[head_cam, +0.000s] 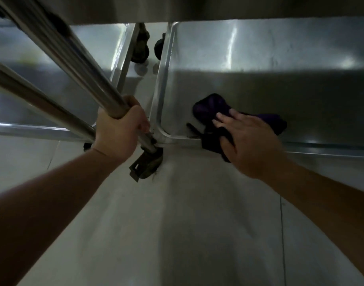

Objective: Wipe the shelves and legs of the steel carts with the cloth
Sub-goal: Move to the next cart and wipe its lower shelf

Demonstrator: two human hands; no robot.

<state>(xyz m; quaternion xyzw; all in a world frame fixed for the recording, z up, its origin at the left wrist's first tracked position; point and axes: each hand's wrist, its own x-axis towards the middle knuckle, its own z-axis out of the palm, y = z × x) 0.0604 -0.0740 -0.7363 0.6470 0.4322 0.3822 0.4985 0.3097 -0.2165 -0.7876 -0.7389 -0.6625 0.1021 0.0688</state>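
Bracing the cart, the left hand [119,131] was wrapped round a steel leg [90,77] just above its caster [146,165], likely to stop it rolling. The right hand [249,141] pressed the dark purple cloth [210,108] onto the bottom shelf [259,65] near its front-left corner, fingers mostly straight, thumb tucked into a fold. The cloth lay bunched, long axis roughly left-right along the front rim.
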